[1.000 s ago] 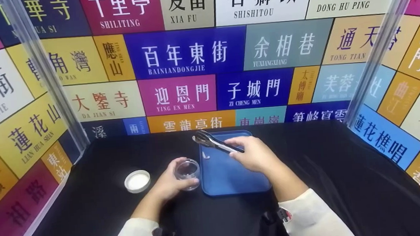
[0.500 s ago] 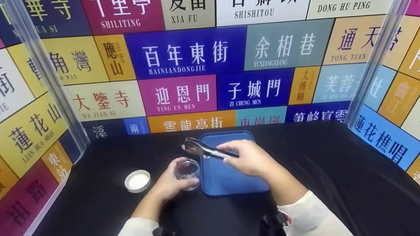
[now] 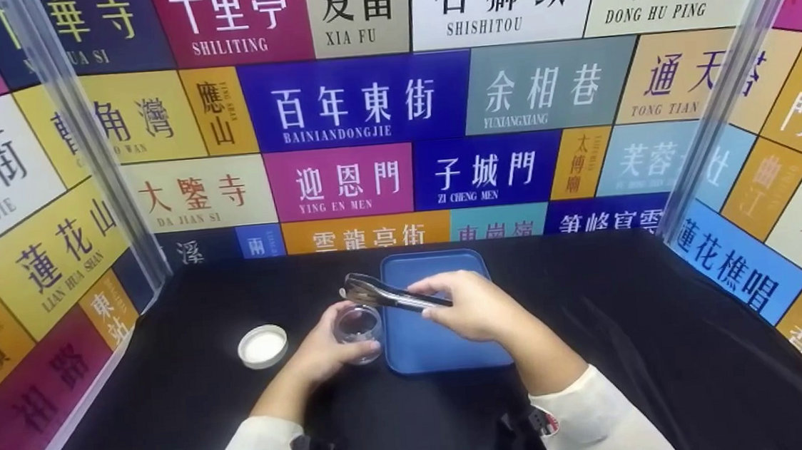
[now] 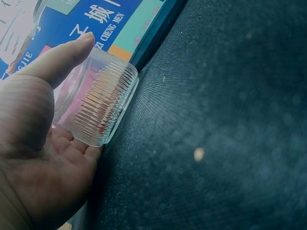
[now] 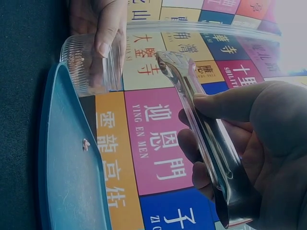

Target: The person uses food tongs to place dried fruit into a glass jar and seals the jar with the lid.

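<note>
My left hand [image 3: 324,345] grips a small clear ribbed glass jar [image 3: 358,331] that stands on the black cloth just left of the blue tray [image 3: 453,335]. In the left wrist view the thumb and palm [image 4: 33,143] wrap the jar [image 4: 103,108]. My right hand [image 3: 468,307] holds metal tongs [image 3: 392,296] by the handles, their tips just above the jar's mouth. The right wrist view shows the tongs [image 5: 201,134] nearly closed; I cannot tell whether they hold anything. A tiny pale bit [image 5: 86,143] lies on the tray [image 5: 67,182].
A white round lid [image 3: 262,346] lies on the cloth left of the jar. Colourful sign panels wall in the black-covered table [image 3: 668,347] on three sides. A pale speck [image 4: 198,154] sits on the cloth near the jar.
My right hand has carried the tongs leftwards from over the tray's far end to above the jar. The small white piece seen on the tray earlier no longer shows in the head view.
</note>
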`<state>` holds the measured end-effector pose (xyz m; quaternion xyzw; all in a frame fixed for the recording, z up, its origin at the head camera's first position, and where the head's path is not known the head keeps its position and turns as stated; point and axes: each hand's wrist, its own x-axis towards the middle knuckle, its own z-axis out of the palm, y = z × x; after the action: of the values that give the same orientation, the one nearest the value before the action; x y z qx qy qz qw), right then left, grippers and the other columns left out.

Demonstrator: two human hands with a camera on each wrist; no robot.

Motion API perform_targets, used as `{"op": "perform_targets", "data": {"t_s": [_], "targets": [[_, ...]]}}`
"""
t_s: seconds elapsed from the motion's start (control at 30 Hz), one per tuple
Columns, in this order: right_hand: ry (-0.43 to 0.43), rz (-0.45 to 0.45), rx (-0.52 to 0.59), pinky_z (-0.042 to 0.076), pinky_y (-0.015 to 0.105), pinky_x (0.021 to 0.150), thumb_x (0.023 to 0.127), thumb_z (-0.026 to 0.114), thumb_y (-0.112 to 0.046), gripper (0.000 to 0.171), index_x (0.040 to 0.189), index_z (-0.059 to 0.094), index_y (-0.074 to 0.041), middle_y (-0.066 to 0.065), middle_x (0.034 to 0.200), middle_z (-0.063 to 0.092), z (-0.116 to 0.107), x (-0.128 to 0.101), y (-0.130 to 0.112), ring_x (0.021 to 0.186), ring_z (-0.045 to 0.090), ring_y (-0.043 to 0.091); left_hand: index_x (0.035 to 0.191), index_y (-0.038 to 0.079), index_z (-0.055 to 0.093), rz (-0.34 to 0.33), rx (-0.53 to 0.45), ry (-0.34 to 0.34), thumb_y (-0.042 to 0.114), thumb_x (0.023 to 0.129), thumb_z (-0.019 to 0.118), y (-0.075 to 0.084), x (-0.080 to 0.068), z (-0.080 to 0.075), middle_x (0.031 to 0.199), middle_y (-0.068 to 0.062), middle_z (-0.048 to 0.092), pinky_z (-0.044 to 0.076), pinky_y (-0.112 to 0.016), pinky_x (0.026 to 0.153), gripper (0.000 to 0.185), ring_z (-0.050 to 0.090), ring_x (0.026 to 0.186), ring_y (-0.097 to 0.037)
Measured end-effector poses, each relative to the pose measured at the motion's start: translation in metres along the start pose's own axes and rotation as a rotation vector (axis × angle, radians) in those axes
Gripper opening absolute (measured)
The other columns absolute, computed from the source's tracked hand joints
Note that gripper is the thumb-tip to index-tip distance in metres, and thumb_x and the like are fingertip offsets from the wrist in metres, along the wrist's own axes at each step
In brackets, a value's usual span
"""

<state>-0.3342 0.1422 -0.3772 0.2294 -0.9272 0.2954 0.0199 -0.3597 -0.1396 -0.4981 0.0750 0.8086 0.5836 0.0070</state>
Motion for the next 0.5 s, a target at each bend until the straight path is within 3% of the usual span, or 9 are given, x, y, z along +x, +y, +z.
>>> {"op": "perform_targets", "data": {"t_s": [0.5], "targets": [[0.002,0.012,0.027,0.049,0.052,0.121,0.098,0.077,-0.023,0.040,0.137,0.073,-0.031,-0.003,0.138,0.074,-0.0008,-0.0009,0.0006,0.136,0.065,0.022,0.156,0.012,0.045,0.017,-0.034,-0.015,0.028,0.079,0.097,0.0025,-0.0024,0.0003,0.152,-0.013,0.063,0.046,-0.053,0.123,0.094,0.065,0.135,-0.032]]}}
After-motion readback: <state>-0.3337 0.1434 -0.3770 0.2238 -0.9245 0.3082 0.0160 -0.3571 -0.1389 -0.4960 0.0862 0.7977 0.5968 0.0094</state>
